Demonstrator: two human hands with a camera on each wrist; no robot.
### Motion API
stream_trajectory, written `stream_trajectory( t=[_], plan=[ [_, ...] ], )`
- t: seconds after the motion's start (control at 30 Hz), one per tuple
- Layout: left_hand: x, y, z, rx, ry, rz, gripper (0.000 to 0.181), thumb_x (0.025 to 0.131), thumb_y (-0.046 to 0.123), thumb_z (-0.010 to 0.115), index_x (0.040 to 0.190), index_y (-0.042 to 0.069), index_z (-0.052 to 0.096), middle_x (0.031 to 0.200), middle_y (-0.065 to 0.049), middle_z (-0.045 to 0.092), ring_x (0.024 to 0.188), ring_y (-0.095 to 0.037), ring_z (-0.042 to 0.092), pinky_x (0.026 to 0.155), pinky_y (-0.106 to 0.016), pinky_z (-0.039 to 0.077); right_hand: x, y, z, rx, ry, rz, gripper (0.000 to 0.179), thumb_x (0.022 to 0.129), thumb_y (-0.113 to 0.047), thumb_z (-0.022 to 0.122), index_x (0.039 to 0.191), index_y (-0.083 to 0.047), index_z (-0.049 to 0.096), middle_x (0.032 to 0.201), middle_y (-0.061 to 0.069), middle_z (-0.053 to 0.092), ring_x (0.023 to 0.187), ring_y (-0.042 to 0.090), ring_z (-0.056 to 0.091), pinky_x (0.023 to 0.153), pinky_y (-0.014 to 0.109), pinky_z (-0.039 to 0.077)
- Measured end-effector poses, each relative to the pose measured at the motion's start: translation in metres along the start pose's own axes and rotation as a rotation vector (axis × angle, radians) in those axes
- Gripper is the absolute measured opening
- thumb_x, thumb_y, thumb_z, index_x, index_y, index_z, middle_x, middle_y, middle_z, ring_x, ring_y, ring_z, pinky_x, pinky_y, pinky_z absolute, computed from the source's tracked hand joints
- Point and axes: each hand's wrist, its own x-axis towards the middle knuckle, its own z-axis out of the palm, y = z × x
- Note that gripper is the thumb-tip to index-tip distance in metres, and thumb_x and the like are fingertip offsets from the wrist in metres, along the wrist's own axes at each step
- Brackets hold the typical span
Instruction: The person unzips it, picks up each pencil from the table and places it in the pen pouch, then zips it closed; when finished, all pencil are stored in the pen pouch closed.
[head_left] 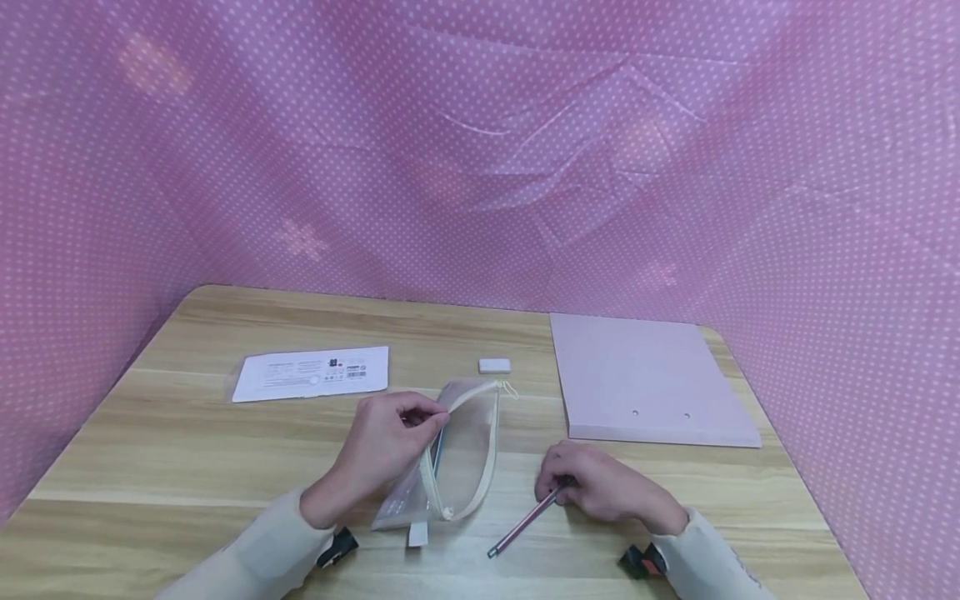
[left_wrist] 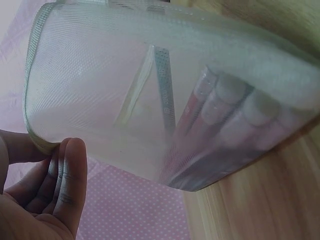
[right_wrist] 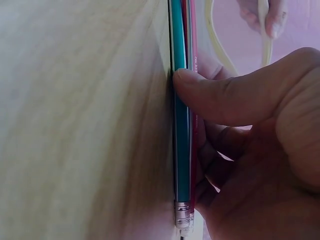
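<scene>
My left hand (head_left: 392,437) pinches the rim of a translucent mesh zip pouch (head_left: 477,442) between thumb and fingers. The pouch's zipped mouth gapes open, facing right. Through the mesh (left_wrist: 90,75) in the left wrist view show several pink, pale-capped pens or markers (left_wrist: 232,112) and a grey-blue printed strip (left_wrist: 165,87). To the right of the pouch, my right hand (head_left: 592,483) grips a small bundle of pencils (head_left: 525,525) low over the table. In the right wrist view, a green pencil (right_wrist: 182,155) with a metal ferrule lies beside pink-red ones (right_wrist: 194,35), under my thumb.
A white eraser-like block (head_left: 494,365) lies behind the pouch. At the back left is a white printed package (head_left: 300,375). A pale pink folder (head_left: 645,375) lies at the right. Pink dotted cloth (head_left: 480,167) hangs around the wooden table (head_left: 187,450).
</scene>
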Motion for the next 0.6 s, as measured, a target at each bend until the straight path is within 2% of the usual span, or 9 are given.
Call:
stream_trajectory(
  t=[0.2, 0.6],
  plan=[
    [-0.0003, 0.0007, 0.0005, -0.001, -0.004, -0.028, 0.006, 0.086, 0.019, 0.080, 0.089, 0.015, 0.080, 0.083, 0.006, 0.077, 0.069, -0.005, 0.065, 0.063, -0.020, 0.055, 0.0000, -0.0001, 0.0002, -0.001, 0.005, 0.002, 0.028, 0.080, 0.001, 0.075, 0.091, -0.024, 0.072, 0.092, -0.014, 0.069, 0.090, -0.002, 0.058, 0.082, 0.021, 0.052],
    [-0.0001, 0.0001, 0.0002, 0.005, -0.003, -0.020, 0.006, 0.086, 0.019, 0.081, 0.090, 0.015, 0.080, 0.081, 0.007, 0.076, 0.068, -0.006, 0.064, 0.063, -0.020, 0.054, -0.0011, -0.0008, -0.0034, 0.034, 0.042, 0.034, 0.030, 0.082, -0.004, 0.076, 0.094, -0.031, 0.073, 0.095, -0.019, 0.070, 0.092, -0.003, 0.061, 0.085, 0.023, 0.054]
  ],
)
